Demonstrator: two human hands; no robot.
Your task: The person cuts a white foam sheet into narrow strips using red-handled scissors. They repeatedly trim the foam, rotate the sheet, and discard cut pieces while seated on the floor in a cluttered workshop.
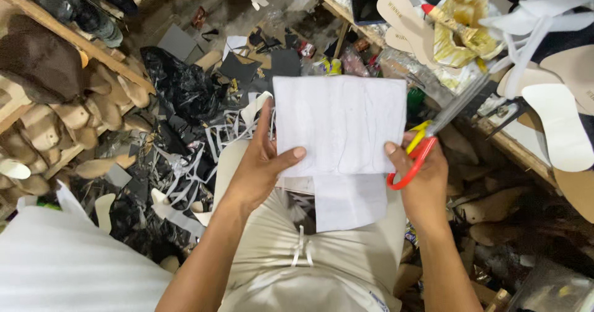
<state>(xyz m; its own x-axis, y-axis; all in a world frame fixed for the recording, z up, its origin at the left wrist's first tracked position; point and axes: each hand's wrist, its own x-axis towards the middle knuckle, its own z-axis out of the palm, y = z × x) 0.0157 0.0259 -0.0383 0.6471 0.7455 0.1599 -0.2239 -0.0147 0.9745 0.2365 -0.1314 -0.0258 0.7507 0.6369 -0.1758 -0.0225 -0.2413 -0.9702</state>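
Observation:
My left hand (pixel 258 166) grips the left edge of a white foam sheet (pixel 340 123), thumb across its front. Faint sole outlines show on the sheet. My right hand (pixel 421 176) holds the sheet's right edge with the thumb while also holding scissors (pixel 427 142) with red and yellow handles, blades pointing up and to the right. A second smaller white piece (pixel 349 200) hangs below the sheet over my lap in beige trousers.
Wooden shoe lasts (pixel 74 123) fill a rack on the left. White offcut strips (pixel 185 176) and black scraps (pixel 179 83) litter the floor. A bench on the right carries cut insoles (pixel 560 126) and gold material (pixel 461 30). White foam (pixel 68 265) lies at lower left.

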